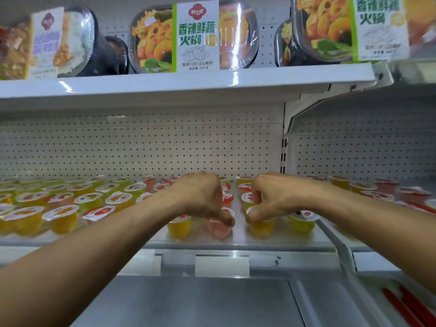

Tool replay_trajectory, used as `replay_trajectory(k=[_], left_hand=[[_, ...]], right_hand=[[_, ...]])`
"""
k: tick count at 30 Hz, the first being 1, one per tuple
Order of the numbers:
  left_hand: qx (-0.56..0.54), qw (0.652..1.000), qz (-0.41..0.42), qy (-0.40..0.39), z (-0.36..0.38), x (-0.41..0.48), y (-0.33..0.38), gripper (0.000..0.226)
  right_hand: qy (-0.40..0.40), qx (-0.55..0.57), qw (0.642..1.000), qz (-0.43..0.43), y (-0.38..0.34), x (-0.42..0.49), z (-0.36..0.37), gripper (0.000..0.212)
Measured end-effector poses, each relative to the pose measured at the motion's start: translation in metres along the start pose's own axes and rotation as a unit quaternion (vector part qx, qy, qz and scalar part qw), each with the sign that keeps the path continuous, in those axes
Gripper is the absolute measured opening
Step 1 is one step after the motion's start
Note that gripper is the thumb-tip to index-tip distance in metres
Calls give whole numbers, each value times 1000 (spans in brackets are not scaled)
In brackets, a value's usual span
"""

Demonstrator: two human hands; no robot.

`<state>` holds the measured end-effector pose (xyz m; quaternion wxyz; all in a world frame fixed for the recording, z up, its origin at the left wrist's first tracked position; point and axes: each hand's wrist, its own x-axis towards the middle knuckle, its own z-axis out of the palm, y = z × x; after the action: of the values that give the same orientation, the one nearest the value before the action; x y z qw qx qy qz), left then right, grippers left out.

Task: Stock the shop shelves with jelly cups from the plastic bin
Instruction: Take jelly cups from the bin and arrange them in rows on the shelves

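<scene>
Both of my hands are on the front edge of the shelf point(236, 243), knuckles up and fingers curled down. My left hand point(200, 197) pinches the rim of a pink jelly cup point(220, 228), the thumb lying across its lid. My right hand point(271, 199) closes round the top of a yellow jelly cup point(262, 228), thumb and fingertips wrapped over the lid. The two cups stand upright, apart, with bare shelf between them.

Four cups stand in the front row by my hands: an orange cup point(179, 228) just left of the pink one, my two, and a green cup point(303, 224) to the right of the yellow one. Each is a small clear tub, narrower at the base, filled with tinted jelly and sealed with a white foil lid that has a red patch.

To the left, jelly cups point(70, 201) fill the shelf in rows, mostly yellow, orange and green with a few red; they are too many and too blurred to count. More red and yellow ones point(377, 190) stand in the bay to the right.

A white pegboard point(141, 142) backs the shelf. On the upper shelf point(165, 86) three boxed meals face forward: a rice box point(47, 43) and two hotpot boxes point(195, 36), with dark bowls behind. One blank label point(221, 265) sits on the rail below my wrists.
</scene>
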<state>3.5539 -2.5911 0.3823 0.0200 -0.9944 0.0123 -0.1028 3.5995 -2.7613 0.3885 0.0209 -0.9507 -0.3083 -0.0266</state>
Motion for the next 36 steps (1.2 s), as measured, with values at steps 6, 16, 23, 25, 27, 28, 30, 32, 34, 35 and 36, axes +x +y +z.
replay_trajectory(k=[6,16,23,25,27,28,30,32,34,35,36], left_hand=[[-19,1000,-1,8,4,0,-3,47],[-20,998,6,57,-18,0,-6,51],[-97,993,56,38,-32,26,9,33],[-108,992,60,31,-31,39,17,31],[-109,991,68,39,-30,55,27,27],[-108,991,72,42,-30,63,33,24],[-117,990,74,35,-28,81,44,20],[-114,990,78,20,-24,102,54,20],[-106,992,73,1,-17,122,63,24],[-105,992,67,-5,-14,130,67,25],[-104,993,62,-8,-11,137,71,26]], right_hand=[[-18,-11,1000,-3,0,2,-2,43],[124,14,992,10,20,6,-19,33],[178,52,981,58,83,-7,-29,12],[145,51,986,62,103,-7,-30,8],[111,39,992,54,120,-3,-31,11],[101,34,993,48,127,0,-32,14],[91,22,995,37,143,8,-33,22],[77,0,997,21,159,17,-35,25],[49,-12,999,14,175,29,-35,25],[36,-11,999,9,182,35,-35,22],[31,-8,999,1,188,42,-34,19]])
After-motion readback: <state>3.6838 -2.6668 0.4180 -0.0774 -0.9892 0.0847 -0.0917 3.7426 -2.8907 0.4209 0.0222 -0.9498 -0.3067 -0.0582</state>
